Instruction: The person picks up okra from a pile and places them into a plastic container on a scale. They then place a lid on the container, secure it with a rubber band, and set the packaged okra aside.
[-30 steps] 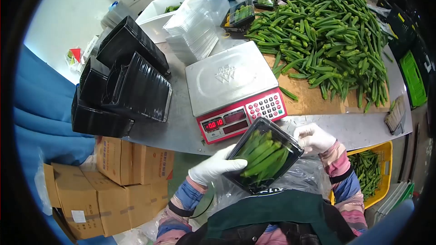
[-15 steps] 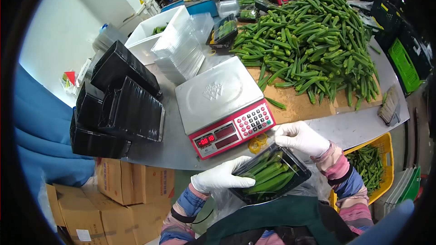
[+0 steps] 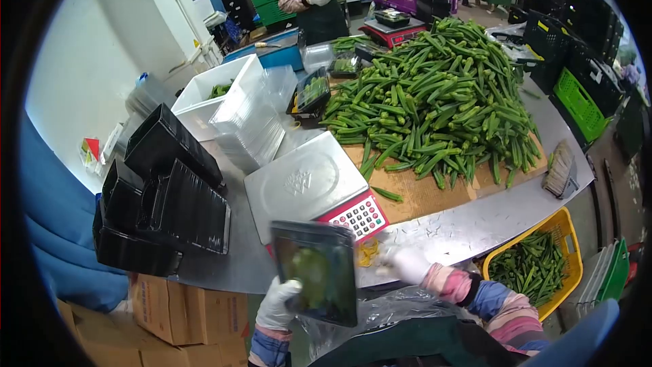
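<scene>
1. Left hand (image 3: 277,306) grasps a filled black tray (image 3: 316,272) by its side, thumb across the front, seemingly to steady it upright; it stands before the scale (image 3: 299,180), blurred green okra inside
2. Right hand (image 3: 407,265) is motion-blurred beside yellow rubber bands (image 3: 367,253) at the scale's near right; whether its fingers grasp any cannot be told
3. Left of the scale, stacked black containers (image 3: 193,211) lean together, probably for easy reach
4. Beyond it, a white box (image 3: 190,105) holds green pods
5. Far right, a yellow crate (image 3: 576,258) contains more pods
</scene>
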`<state>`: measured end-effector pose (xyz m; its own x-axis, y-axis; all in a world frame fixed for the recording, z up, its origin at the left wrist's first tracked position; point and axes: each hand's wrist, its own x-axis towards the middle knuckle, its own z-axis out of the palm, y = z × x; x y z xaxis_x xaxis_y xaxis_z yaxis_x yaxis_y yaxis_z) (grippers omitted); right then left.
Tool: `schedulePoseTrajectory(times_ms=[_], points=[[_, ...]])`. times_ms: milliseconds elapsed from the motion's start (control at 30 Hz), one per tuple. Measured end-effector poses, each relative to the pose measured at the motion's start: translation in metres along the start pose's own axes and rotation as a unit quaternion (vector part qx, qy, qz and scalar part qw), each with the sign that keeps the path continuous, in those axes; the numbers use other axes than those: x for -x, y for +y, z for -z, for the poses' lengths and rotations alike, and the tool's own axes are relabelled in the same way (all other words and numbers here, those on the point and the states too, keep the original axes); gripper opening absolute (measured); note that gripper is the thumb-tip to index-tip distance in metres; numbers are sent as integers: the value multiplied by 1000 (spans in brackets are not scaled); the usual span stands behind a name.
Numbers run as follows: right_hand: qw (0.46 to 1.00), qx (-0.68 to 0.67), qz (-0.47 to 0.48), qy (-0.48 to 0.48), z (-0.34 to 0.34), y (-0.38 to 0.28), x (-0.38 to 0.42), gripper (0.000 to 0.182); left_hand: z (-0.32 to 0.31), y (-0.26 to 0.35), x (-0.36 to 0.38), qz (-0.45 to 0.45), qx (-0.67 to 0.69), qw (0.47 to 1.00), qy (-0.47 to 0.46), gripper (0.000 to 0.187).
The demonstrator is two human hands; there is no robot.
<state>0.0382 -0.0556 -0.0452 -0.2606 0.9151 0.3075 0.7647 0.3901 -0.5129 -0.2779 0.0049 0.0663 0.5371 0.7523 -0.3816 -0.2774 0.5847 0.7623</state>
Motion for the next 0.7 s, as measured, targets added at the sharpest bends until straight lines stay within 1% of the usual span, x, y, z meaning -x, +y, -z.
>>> schedulePoseTrajectory(times_ms=[67,100,200,233,333,367,433,467,567,667,700], points=[[994,101,20,-25,-29,-4,6,15,5,-6,3,-59,106,991,50,57],[994,108,23,-11,-46,6,11,12,10,-9,1,-69,130,988,55,59],[991,134,-11,9,-43,6,12,11,-2,-11,1,-107,192,973,68,61],[992,123,-23,11,-38,4,11,12,5,-14,2,-96,196,975,47,62],[994,85,-61,15,-15,1,6,16,10,-22,2,-87,193,975,70,61],[996,63,-37,45,-20,10,9,18,7,-24,1,-94,190,974,77,57],[994,96,-52,17,-29,19,13,18,-3,-25,-4,-110,184,973,89,50],[992,111,-58,4,-32,24,14,18,-7,-24,-5,-110,185,973,82,49],[994,75,-81,-6,-6,14,5,16,-12,-23,1,-100,193,973,74,51],[991,102,-63,62,12,19,0,11,-13,-22,0,-83,200,974,66,53],[993,58,-72,78,26,12,-4,10,-16,-22,-1,-73,196,975,69,53]])
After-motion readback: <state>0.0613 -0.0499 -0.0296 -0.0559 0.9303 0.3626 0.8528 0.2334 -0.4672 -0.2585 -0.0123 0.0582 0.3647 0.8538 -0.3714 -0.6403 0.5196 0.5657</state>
